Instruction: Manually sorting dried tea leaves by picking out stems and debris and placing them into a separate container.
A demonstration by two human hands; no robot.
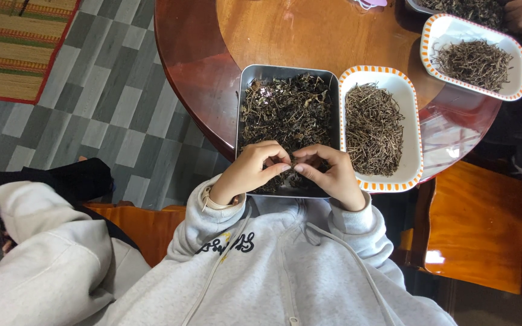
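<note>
Here both sets of fingers (279, 168) pinch together on a small twig (292, 164), left hand (250, 171) and right hand (332, 175) meeting over the near end of the metal tray (246, 102). The tray holds dark dried leaves and stems. Just right of it, a white dish (411, 121) holds bare stems; another dish (515, 60) sits beyond. The twig is partly hidden. The tray overhangs the desk (273, 36) edge.
</note>
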